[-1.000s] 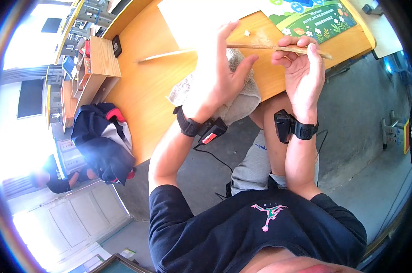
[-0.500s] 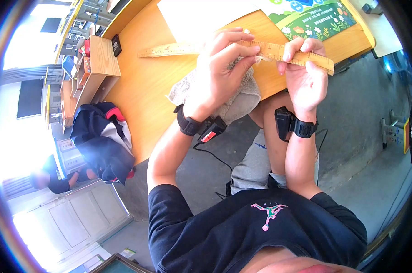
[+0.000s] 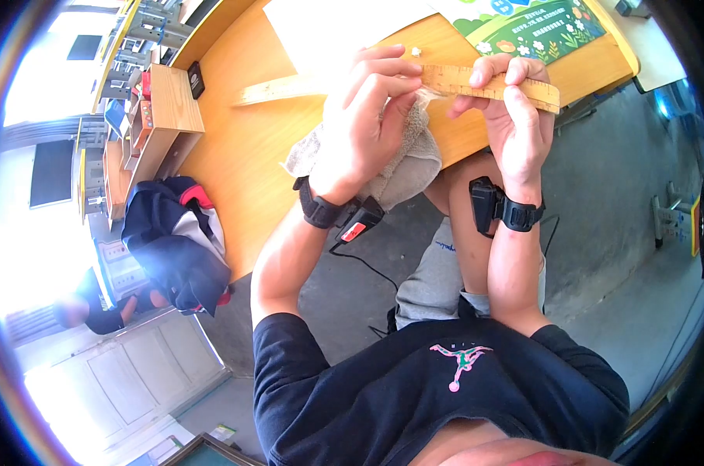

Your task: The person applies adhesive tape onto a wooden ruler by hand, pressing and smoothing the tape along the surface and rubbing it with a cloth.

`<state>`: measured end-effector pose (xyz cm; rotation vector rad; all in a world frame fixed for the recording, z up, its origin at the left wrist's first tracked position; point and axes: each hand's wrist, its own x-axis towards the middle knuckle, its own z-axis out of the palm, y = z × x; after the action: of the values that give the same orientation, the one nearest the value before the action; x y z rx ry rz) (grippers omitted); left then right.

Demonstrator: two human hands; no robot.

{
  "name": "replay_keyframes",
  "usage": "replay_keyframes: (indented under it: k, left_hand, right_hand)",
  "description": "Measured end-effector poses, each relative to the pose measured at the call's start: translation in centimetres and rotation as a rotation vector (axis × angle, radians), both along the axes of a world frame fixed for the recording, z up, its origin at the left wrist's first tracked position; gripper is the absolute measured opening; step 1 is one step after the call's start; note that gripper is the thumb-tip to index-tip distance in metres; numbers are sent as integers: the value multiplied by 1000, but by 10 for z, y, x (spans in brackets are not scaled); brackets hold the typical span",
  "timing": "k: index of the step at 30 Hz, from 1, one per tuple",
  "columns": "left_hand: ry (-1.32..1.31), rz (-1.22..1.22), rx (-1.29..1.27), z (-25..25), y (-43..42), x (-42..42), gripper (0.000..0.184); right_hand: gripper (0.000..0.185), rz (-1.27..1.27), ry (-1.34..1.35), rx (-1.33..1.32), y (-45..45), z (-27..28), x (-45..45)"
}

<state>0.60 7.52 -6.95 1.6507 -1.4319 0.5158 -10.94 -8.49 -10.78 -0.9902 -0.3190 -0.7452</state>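
At upper centre of frame, the ruler (image 3: 445,80) is now showing its marked face, no longer edge-on, apparently exposing it to handling; the right hand (image 3: 517,124) is pinching its right end, the left hand (image 3: 364,128) apparently pinching whitish film (image 3: 427,95).

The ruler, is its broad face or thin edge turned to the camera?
Broad face: the ruler shows its width and marks by the right hand.

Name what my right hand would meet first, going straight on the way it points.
Beyond the ruler it grips, the right hand would likely meet the flowered green sheet, unless it passes above; height is unclear.
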Motion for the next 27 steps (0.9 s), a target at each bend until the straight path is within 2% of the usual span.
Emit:
replay_keyframes:
  k: [5,8,10,27]
  left_hand:
    - [-7,56,-44,-1,1,-1,19]
    - [-28,65,-29,1,4,-1,19]
    - [-4,86,26,3,6,-4,10]
    - [-151,97,-50,4,6,-2,5]
  right_hand:
    - [16,-50,49,18,5,0,4]
    - [18,-124,30,-59,2,-4,7]
    - [16,-172,51,-20,4,-2,8]
    - [19,-561,176,40,21,4,5]
